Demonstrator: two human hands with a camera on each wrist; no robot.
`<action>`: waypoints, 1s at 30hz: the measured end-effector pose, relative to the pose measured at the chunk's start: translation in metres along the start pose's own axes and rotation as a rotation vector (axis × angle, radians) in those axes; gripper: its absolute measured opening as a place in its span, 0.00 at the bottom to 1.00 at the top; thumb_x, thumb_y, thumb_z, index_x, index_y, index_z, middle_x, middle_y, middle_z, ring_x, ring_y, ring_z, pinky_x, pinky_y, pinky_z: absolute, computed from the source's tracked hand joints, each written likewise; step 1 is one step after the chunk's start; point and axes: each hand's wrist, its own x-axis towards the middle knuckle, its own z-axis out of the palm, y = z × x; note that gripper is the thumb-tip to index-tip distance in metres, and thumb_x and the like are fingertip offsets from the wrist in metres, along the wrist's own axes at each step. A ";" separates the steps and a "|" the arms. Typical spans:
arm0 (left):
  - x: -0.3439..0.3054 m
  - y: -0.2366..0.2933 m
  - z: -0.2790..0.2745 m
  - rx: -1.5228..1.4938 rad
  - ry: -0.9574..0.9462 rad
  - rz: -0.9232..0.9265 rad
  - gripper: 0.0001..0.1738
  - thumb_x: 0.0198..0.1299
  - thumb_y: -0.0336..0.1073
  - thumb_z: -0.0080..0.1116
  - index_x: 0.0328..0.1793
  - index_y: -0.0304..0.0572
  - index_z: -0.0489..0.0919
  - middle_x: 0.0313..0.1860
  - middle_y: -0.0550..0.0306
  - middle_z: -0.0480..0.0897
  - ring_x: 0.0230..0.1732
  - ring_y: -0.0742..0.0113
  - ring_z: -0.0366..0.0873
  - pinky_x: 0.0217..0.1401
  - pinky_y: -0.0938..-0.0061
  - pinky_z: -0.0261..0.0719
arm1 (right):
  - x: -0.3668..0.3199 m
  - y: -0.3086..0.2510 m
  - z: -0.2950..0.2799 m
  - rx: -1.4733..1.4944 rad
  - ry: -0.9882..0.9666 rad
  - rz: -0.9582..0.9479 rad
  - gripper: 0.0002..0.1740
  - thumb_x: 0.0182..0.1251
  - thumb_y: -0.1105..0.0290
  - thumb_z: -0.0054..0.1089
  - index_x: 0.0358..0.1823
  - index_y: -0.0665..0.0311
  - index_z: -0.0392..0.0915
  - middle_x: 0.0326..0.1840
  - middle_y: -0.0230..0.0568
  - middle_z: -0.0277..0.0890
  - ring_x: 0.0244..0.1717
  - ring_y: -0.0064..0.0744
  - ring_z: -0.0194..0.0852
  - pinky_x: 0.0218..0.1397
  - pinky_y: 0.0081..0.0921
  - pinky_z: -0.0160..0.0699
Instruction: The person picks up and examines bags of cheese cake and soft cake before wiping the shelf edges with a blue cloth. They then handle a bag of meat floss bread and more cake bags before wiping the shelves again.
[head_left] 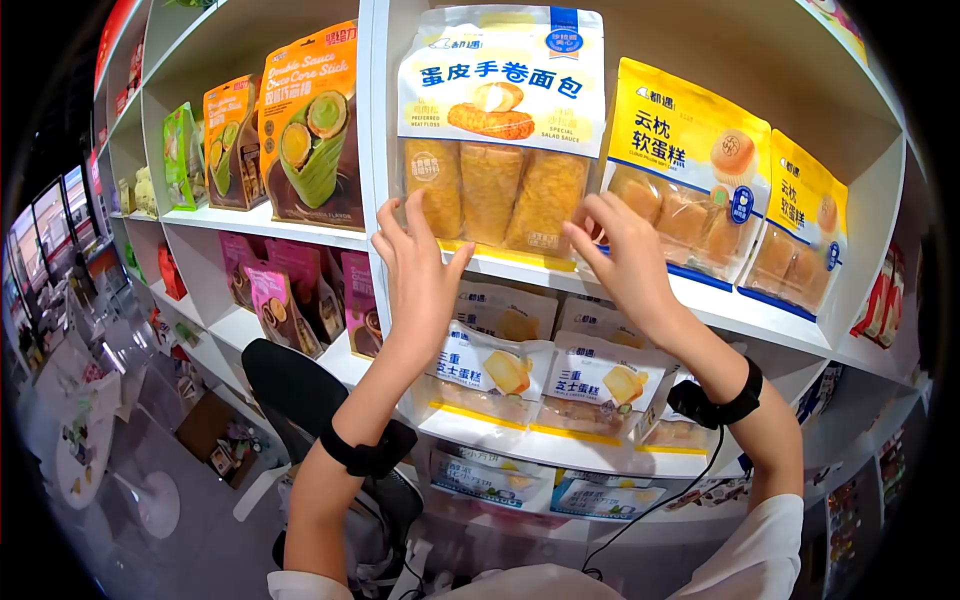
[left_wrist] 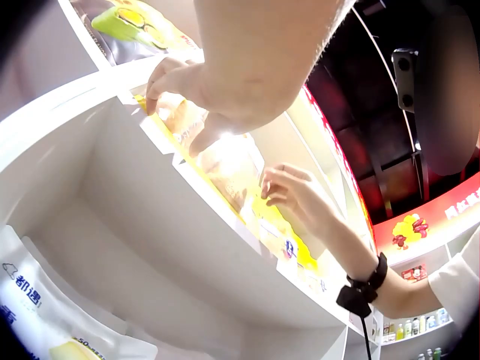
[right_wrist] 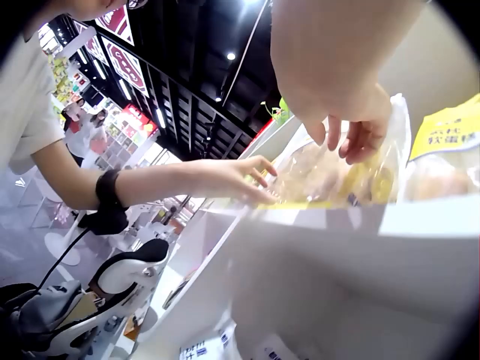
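A: How do the fingers of the left hand [head_left: 412, 275] lie?

B: Fairly wide, the thumb held apart, at the lower left corner of a large clear-and-white plastic bag of golden bread rolls [head_left: 500, 130]. Whether the thumb tip touches it, I can't tell.

A: And the right hand [head_left: 630, 260]?

B: Loosely bent, with a narrower gap between thumb and fingers, by the bag's lower right edge. I see nothing in its grip; contact with the plastic is unclear.

A: Where is the bag itself?

B: Upright between the two hands, on a curved white shelf [head_left: 750, 320].

A: Further out?

B: Lower than the bag, a black strap with a small box rounds each wrist: the left strap [head_left: 370, 450] and the right strap [head_left: 715, 400].

A: To the bag's right?

B: A yellow-topped, blue-edged plastic pouch of soft cakes [head_left: 685, 170], then a matching yellow pouch [head_left: 800, 230].

A: To its left?

B: A white upright panel [head_left: 375, 100], and past that a tall orange-and-brown pouch [head_left: 310, 130].

A: Underneath?

B: White plastic cake pouches with yellow bottom edges [head_left: 490, 370], and, below and left of the bag, a black-backed chair [head_left: 290, 390].
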 end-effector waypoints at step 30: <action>0.033 -0.027 0.051 0.135 -0.064 0.109 0.24 0.46 0.26 0.68 0.44 0.31 0.65 0.41 0.39 0.71 0.47 0.40 0.71 0.50 0.57 0.73 | -0.024 0.027 0.047 0.016 -0.011 0.250 0.11 0.63 0.68 0.54 0.43 0.68 0.76 0.42 0.53 0.71 0.45 0.52 0.72 0.50 0.40 0.72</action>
